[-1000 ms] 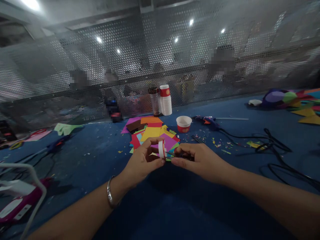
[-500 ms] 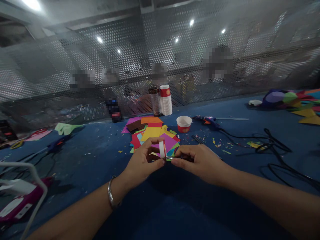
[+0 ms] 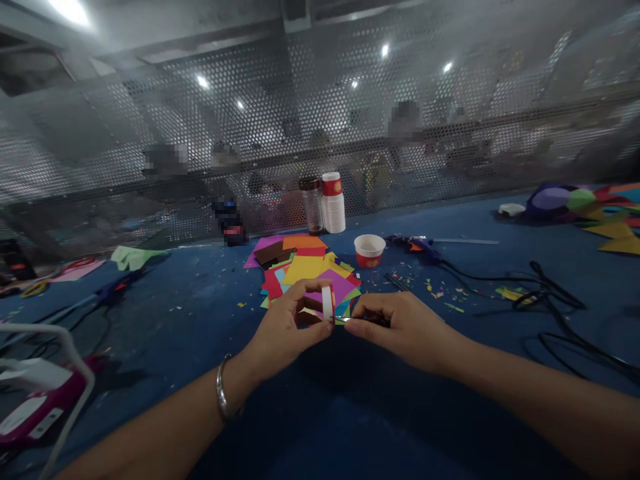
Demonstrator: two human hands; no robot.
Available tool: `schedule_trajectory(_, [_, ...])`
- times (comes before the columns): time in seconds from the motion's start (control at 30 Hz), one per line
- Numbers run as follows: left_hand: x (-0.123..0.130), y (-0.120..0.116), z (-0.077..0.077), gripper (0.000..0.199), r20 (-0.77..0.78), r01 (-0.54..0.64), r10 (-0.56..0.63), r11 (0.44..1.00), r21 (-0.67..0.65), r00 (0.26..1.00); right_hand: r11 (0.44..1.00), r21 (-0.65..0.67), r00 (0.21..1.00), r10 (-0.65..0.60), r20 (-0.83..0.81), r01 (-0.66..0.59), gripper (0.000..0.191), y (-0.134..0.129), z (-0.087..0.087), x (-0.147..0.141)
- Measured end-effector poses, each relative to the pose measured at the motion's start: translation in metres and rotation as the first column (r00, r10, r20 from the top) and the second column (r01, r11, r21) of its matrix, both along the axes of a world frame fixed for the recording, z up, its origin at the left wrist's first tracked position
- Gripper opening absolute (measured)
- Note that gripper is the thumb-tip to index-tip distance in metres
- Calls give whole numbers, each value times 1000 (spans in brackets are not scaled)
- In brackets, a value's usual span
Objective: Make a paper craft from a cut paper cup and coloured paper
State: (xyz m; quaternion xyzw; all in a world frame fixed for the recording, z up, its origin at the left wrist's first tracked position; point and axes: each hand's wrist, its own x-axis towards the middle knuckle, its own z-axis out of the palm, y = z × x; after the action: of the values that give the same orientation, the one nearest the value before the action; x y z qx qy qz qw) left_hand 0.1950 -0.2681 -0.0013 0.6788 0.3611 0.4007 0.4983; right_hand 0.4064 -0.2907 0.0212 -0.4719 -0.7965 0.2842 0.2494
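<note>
My left hand [image 3: 280,330] is closed on a short piece of paper cup [image 3: 327,304], white with a red edge, gripped between thumb and fingers and turned on its side. In my right hand [image 3: 400,327], thumb and forefinger pinch a slim cutting tool with a thin metal blade [image 3: 342,319] and a dark handle. Its tip touches the lower edge of the cup piece. Most of the handle is hidden by my fingers, so its exact kind is unclear. Beyond both hands lies a pile of coloured paper [image 3: 303,270], partly covered by the cup piece and left fingers.
A red and white paper cup [image 3: 370,252] stands right of the pile, near a blue glue gun [image 3: 417,247] with a black cable [image 3: 545,303]. Behind are a jar [image 3: 313,210] and stacked paper cups [image 3: 335,207]. A pink power strip [image 3: 45,407] lies at left.
The cup piece has turned slightly in my left hand, showing more of its red edge. Both hands stay close together, and the blade remains at its lower edge. The view has shifted a little.
</note>
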Motion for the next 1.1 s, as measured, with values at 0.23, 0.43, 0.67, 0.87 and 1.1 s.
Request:
schedule_trajectory(0.23, [0,1,1,51,-6,-18,18,999,-35,1000,999,-46,996,-11,-85,7,25,1,0,3])
schedule_trajectory(0.43, [0,0,0,47,-69,-9,11,1000,26,998,997,-79,995,-23,-99,15,26,2,2,2])
schedule_trajectory(0.67, [0,-3,-2,45,-110,-2,13,995,105,994,999,-51,998,-4,-64,1,28,3,1,3])
schedule_trajectory(0.87, [0,-4,-2,46,-121,-12,26,993,116,992,998,-70,998,-1,-68,-4,32,3,0,3])
schedule_trajectory(1.1, [1,-5,0,46,-118,-14,27,994,109,993,995,-100,994,16,-104,-26,29,4,0,3])
